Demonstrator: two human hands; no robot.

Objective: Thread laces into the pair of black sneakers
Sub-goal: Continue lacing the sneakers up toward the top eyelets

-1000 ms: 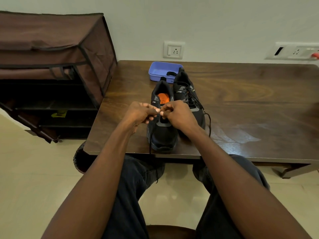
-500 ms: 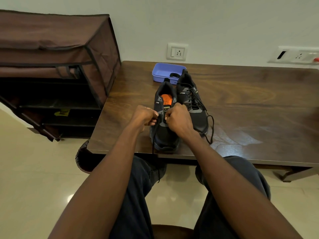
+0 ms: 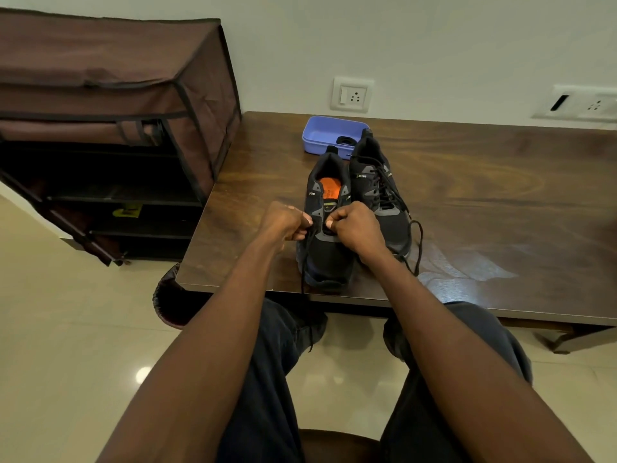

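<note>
Black lace pinched in both fists, left hand and right hand, low over the near sneaker at the table edge. Far sneaker looks laced; next, probably feed an end through the next eyelet up.

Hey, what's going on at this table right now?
A seated person is lacing a pair of black sneakers on a wooden table. Both hands, left hand and right hand, pinch a black lace over the near sneaker. The far sneaker already looks laced. A blue tray sits behind them.
</note>
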